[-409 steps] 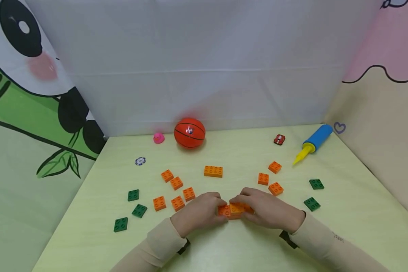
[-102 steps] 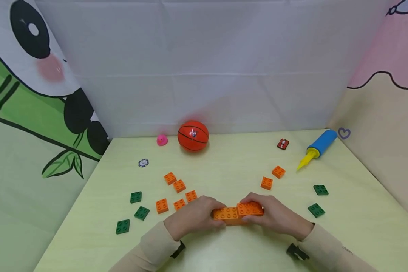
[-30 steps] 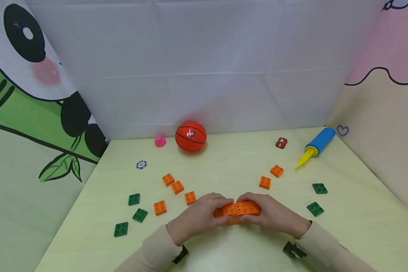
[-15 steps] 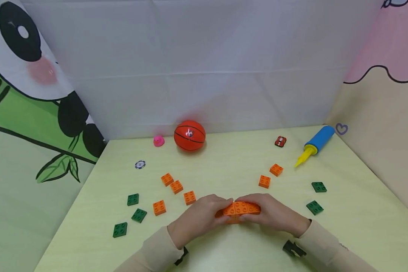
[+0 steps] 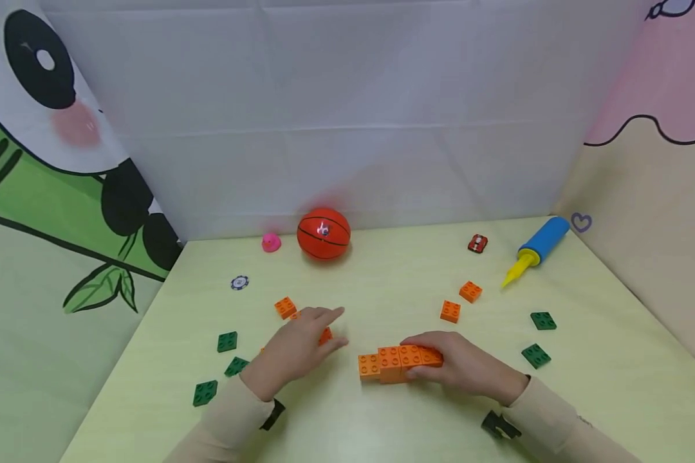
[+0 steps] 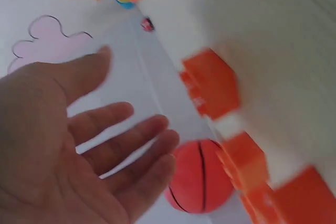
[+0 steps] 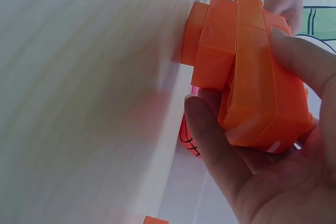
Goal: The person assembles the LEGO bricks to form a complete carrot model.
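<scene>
My right hand (image 5: 469, 363) grips the right end of a block of joined orange toy bricks (image 5: 390, 364), thumb in front and fingers behind. Its left end sticks out lower as a step. In the right wrist view, thumb and fingers close round the block (image 7: 254, 82) just over the table. My left hand (image 5: 292, 347) is off the block, fingers and thumb spread, reaching over the loose orange bricks at left. One brick (image 5: 326, 335) shows just behind its fingers; another (image 5: 285, 307) lies farther back. The left wrist view shows the hand (image 6: 94, 140) holding nothing, a brick (image 6: 212, 85) beyond it.
Two loose orange bricks (image 5: 450, 311) lie behind the right hand. Green bricks (image 5: 205, 393) lie at left and more (image 5: 535, 355) at right. Along the back are a pink duck (image 5: 271, 242), a small basketball (image 5: 324, 234), a red toy car (image 5: 477, 243) and a blue-yellow pump (image 5: 537, 249).
The left hand has let go of the block and moved left, opening out. The right hand keeps its hold. Since the oldest frame, the long orange brick and some small ones have left the table.
</scene>
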### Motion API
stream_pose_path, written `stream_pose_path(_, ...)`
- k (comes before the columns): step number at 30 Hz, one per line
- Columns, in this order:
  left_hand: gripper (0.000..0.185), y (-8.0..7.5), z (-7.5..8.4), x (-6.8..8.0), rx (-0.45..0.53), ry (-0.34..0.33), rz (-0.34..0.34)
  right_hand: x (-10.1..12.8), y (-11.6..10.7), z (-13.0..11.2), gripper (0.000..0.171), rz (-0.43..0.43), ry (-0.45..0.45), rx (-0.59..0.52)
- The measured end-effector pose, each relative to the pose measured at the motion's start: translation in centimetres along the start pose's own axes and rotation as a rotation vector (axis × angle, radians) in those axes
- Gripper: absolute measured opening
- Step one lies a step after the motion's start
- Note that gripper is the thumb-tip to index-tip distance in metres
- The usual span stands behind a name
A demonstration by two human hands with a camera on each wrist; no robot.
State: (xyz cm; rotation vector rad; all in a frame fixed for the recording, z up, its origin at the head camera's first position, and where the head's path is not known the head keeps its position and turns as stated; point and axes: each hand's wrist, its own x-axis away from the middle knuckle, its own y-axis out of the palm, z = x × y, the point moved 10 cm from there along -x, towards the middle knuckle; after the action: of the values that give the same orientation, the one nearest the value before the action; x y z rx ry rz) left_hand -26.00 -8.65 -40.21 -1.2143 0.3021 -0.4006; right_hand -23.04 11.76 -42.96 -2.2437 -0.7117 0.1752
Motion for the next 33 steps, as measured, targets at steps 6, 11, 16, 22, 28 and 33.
stream_pose_path(6,0.051,0.9,-3.3,0.0,-0.077,-0.078,-0.05,0.1,-0.1,0.1,0.056,-0.003,0.009,-0.001)
stream_pose_path(11,0.046,1.9,-3.5,-0.1,-0.057,-0.069,-0.086,0.1,-0.2,-0.1,0.057,0.0,0.001,0.002)
stream_pose_path(16,0.045,2.2,-3.3,-0.3,-0.029,-0.074,-0.085,0.0,-0.2,-0.1,0.055,0.001,-0.005,0.004)
stream_pose_path(22,0.045,1.5,-1.7,-0.3,0.187,-0.002,-0.055,0.0,-0.2,0.0,0.053,0.0,0.004,0.002)
stream_pose_path(28,0.044,1.0,2.0,0.6,0.367,0.184,-0.082,-0.1,0.0,0.1,0.055,0.001,0.005,-0.004)
stream_pose_path(33,0.044,1.7,3.4,0.9,0.326,0.222,-0.11,-0.1,0.0,0.2,0.055,0.004,-0.001,-0.008)
